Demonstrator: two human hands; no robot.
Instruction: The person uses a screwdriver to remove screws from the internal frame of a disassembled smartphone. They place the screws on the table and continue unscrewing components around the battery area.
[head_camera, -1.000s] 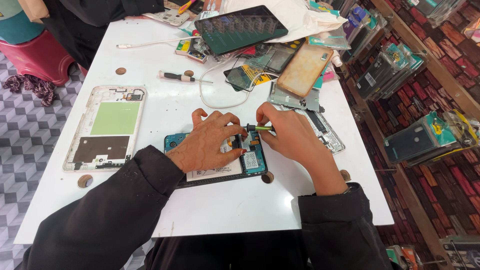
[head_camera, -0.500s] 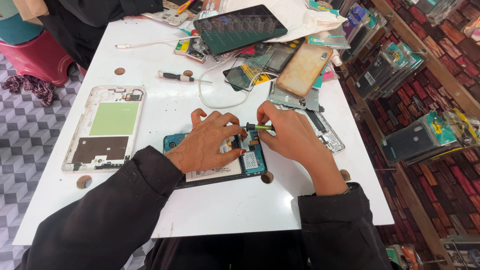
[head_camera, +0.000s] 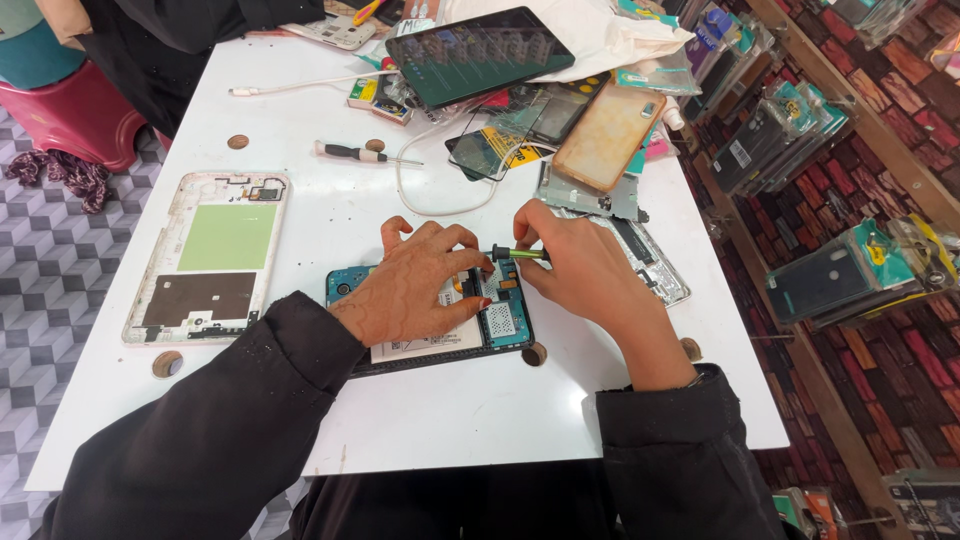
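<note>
Pressing down flat, the left hand (head_camera: 415, 290) is spread palm-down over the opened tablet (head_camera: 500, 325), fingers loose and splayed, pinning it to the white table (head_camera: 450, 420) without gripping anything. The tablet lies face-down near the table's front edge, right in front of the person, its blue circuit board showing beside a pale battery. The right hand (head_camera: 585, 270) comes in from the other side, fingers pinched tight around a small screwdriver (head_camera: 520, 254) with a green-and-black handle, held almost level, its tip pointing towards the left fingertips above the board. Whether the tip touches the board, I cannot tell; the fingers hide it. Off to the left lies the tablet's white back cover (head_camera: 210, 255), inside up, well apart from the hands. Further back sits a second screwdriver (head_camera: 360, 153) with a black handle, a loop of white cable (head_camera: 430, 195), a dark tablet (head_camera: 480, 55) face-up, and a tan phone case (head_camera: 610, 135) among loose parts.
</note>
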